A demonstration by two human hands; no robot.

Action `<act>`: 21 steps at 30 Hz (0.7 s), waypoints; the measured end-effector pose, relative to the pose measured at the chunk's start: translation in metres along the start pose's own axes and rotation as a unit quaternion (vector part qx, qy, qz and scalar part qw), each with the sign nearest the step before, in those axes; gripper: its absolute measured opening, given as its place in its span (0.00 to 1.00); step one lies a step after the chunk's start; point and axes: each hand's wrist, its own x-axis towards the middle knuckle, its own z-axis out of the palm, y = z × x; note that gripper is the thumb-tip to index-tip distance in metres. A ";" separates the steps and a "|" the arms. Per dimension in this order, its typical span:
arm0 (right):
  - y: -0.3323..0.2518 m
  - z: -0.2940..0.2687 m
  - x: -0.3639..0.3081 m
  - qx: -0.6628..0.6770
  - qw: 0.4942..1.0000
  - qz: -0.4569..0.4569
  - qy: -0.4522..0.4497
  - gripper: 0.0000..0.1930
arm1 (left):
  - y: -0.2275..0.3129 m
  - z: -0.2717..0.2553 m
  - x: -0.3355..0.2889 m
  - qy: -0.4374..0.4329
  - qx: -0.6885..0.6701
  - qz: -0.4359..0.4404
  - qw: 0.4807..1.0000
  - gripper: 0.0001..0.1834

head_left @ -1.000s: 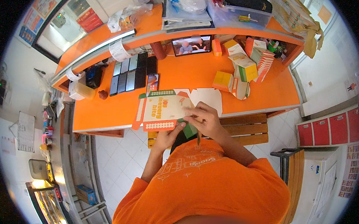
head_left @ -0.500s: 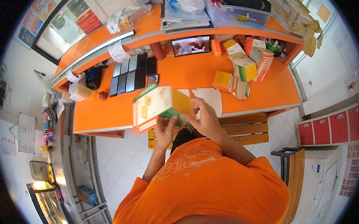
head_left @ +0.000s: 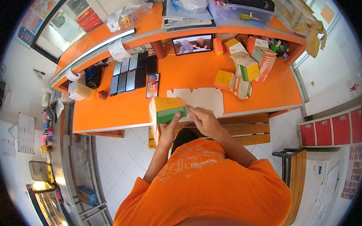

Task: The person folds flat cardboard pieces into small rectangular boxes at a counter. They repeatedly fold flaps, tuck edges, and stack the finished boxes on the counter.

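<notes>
A yellow, green and white cardboard box [head_left: 164, 103] is held up at the table's front edge, its green side facing me. My left hand [head_left: 169, 127] grips it from below, thumb on the green side and the other fingers mostly hidden behind. At the box's right end, my right hand [head_left: 204, 121] has its fingers closed on the edge. Behind my hands, a flat white cardboard blank [head_left: 206, 100] with cut flaps lies on the orange table [head_left: 121, 111].
Folded boxes [head_left: 247, 67] and a stack of flat cartons [head_left: 264, 58] stand at the right. Several phones [head_left: 128, 77] lie at the left, one lit phone [head_left: 152, 86] nearer. A tablet [head_left: 192, 45] plays video at the back. A slatted bench [head_left: 245, 130] is under the table edge.
The box has turned in my hands; its broad white printed side swung away, and the yellow and green sides now show. More of the white blank and the lit phone are uncovered.
</notes>
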 end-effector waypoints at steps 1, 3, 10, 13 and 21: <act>0.000 0.004 -0.001 0.044 0.999 0.002 -0.004 0.18 | -0.003 0.000 0.002 -0.013 -0.031 -0.024 0.999 0.15; 0.000 0.012 -0.002 0.145 0.989 0.026 -0.033 0.17 | -0.005 -0.005 0.005 -0.022 -0.103 -0.030 0.994 0.14; 0.000 0.003 0.006 0.017 0.996 -0.006 -0.084 0.17 | -0.001 -0.022 0.005 -0.070 -0.212 -0.104 0.969 0.09; -0.006 0.000 0.007 -0.014 0.998 -0.045 -0.051 0.19 | 0.000 -0.015 0.003 -0.050 -0.069 -0.060 0.995 0.10; 0.008 0.018 0.003 0.169 0.985 -0.013 0.022 0.17 | 0.012 -0.016 0.001 -0.197 0.087 -0.048 0.975 0.14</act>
